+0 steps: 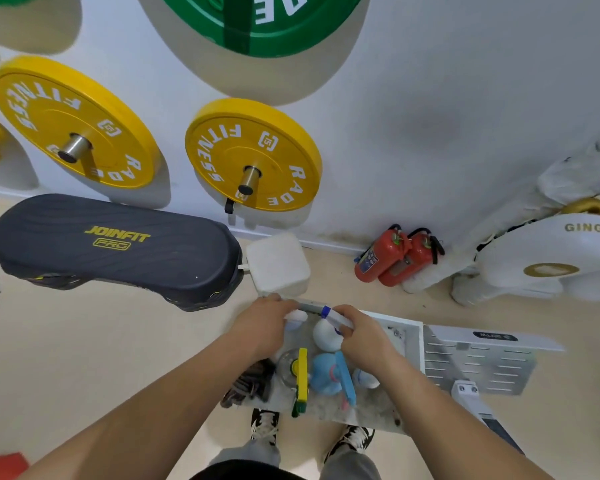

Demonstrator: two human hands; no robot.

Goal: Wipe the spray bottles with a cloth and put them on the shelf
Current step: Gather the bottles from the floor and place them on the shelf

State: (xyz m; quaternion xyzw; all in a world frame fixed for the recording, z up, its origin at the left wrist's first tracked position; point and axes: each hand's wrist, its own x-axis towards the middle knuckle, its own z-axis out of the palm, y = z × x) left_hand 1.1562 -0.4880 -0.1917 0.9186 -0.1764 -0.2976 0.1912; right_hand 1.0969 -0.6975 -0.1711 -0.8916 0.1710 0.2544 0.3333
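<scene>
From up here I start at the left: the dark cloth (248,384) lies bunched at the left edge of the shelf (378,415), untouched, soft and easy to scoop up. My left hand (260,329) is curled down over a small white bottle (296,318) at the back; the fingers look closed around its top, though I can't see the contact itself. Next, the clear bottle with the yellow trigger (300,379) stands near the front, and just beside it the blue bottle (329,374). I'd judge all of these light, stiff plastic, smooth and likely slippery if damp, and top-heavy at the spray heads. Better to take them round the neck below the trigger than by the body.

My right hand (362,341) is clamped on the blue-and-white spray head (336,320) of the white bottle (326,336) in the middle. Another white bottle (364,377) sits under that wrist, close enough to get knocked.

Room is tight: bottles stand crowded, nearly touching, so I'd lift straight up. The shelf's front edge is right above my shoes, and a white box (278,263) blocks the back. To the right, the grey slotted panel (478,365) and floor beyond look open.
</scene>
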